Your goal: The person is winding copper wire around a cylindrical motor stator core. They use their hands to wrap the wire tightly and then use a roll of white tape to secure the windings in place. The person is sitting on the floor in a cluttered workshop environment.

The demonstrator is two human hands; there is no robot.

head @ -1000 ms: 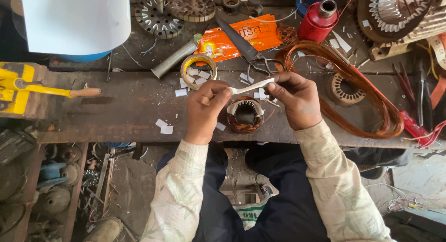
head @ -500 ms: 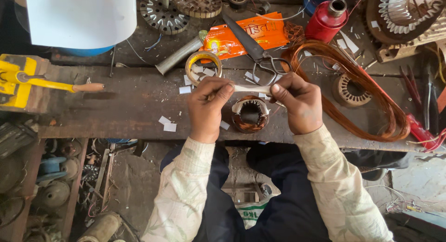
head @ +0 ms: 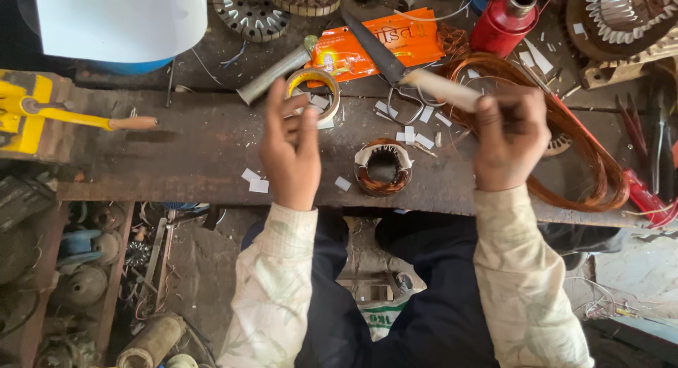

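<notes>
White paper strip (head: pixel 446 90) | gripped at one end in right hand (head: pixel 510 136), raised over counter (head: pixel 176 152) | let go by left hand (head: pixel 291 147), now open, drawn apart leftward | wound stator (head: pixel 382 167) left between hands, untouched, insertion judged pending

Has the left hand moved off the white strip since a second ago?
Yes. The left hand has let go and swung left, away from the small stator on the bench. It is now open by the tape roll, and the right hand alone holds the strip.
</notes>
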